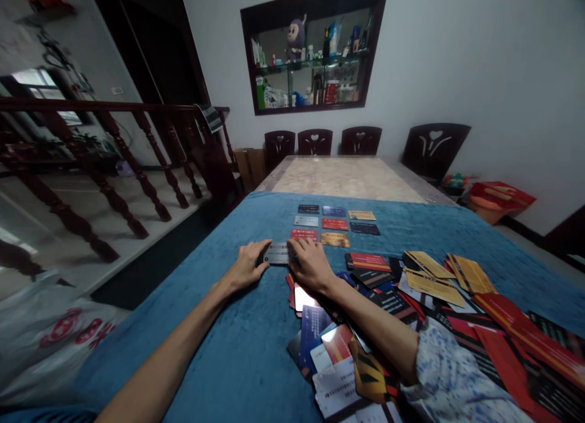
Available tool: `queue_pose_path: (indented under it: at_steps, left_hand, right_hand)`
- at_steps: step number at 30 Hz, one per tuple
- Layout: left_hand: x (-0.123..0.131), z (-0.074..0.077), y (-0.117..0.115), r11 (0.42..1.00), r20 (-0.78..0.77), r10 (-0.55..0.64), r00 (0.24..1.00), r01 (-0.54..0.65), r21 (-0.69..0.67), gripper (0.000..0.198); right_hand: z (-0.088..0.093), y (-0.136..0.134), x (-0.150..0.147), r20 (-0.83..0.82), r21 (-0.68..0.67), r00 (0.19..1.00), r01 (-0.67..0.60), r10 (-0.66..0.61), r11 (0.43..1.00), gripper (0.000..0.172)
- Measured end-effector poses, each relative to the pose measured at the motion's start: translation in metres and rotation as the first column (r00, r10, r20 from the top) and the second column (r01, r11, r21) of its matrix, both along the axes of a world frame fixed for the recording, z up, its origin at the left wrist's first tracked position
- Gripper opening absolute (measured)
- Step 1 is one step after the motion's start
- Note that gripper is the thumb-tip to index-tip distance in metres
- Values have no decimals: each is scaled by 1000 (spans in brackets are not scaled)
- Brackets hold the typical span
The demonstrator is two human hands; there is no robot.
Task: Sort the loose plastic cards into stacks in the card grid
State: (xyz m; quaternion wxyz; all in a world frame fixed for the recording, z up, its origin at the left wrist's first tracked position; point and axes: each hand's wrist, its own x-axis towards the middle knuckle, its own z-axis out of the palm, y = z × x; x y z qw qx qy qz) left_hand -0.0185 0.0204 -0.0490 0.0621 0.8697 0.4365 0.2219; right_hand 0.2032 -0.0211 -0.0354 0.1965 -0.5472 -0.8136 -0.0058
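A silver-grey plastic card (278, 254) with dark printing lies at the blue cloth, between my two hands. My left hand (245, 267) pinches its left end between thumb and fingers. At the other end, my right hand (312, 266) has its fingers closed on the card's right edge, partly covering it. Just beyond are several cards laid out in rows, among them a red card (335, 223), a gold card (335, 239) and a black card (364, 228). A loose heap of mixed cards (388, 304) spreads under and beyond my right forearm.
The blue cloth (219, 350) covers the near part of a long stone-topped table (338, 176). Dark chairs (315, 142) stand at its far end. To the left are a wooden railing (109, 136) and a white plastic bag (50, 337). A red bag (503, 194) sits at the right.
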Motion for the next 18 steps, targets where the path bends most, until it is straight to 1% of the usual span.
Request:
queue_pose_path:
  at_steps: [6,11,18]
  left_hand:
    - [-2,0,2,1000,12,22,1000,-22,-4,59]
    - [-2,4,2,996,-5,35,999,-35,-77,58]
    - [-2,10,3,994,-60,27,998,-33,-104,52]
  right_hand:
    - [-3,3,2,5,15,1000,-5,5,1000,51]
    - [-2,4,5,-23,17,1000,-21,21,1000,49]
    - [7,8,7,16,-66,999,-27,28,997,46]
